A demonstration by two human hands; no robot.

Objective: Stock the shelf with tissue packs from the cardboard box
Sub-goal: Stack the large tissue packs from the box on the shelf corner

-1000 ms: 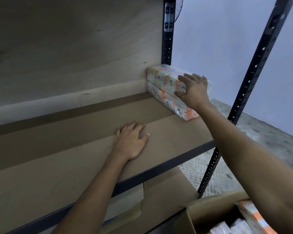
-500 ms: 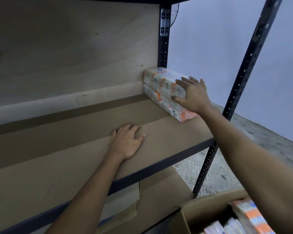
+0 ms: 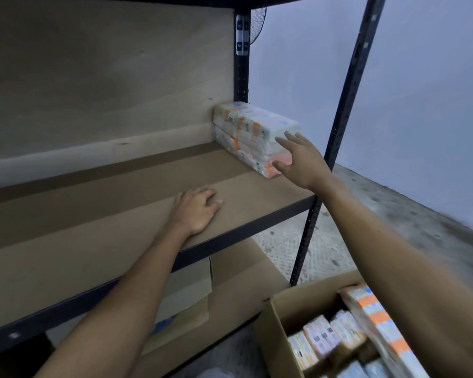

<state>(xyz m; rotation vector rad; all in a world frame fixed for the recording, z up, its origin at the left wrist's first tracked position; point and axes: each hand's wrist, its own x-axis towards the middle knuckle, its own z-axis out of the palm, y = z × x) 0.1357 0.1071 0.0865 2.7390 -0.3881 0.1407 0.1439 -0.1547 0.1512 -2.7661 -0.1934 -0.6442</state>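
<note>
Two white-and-orange tissue packs [image 3: 253, 132] lie stacked one on the other in the back right corner of the brown shelf board [image 3: 99, 214]. My right hand [image 3: 301, 159] hovers at their near end with fingers spread, fingertips at or just off the wrapper, holding nothing. My left hand [image 3: 195, 210] rests palm down on the shelf board near its front edge. The open cardboard box [image 3: 292, 304] sits at the lower right, with several more tissue packs [image 3: 339, 336] standing inside it.
Black metal uprights [image 3: 347, 105] frame the shelf on the right, and a black rail [image 3: 230, 238] runs along its front edge. A lower shelf [image 3: 238, 279] with cardboard sheets lies beneath. A pale wall and grey floor [image 3: 393, 214] are to the right.
My right hand has slid off the top of the upper pack toward its near end and opened. The left hand stays flat on the shelf.
</note>
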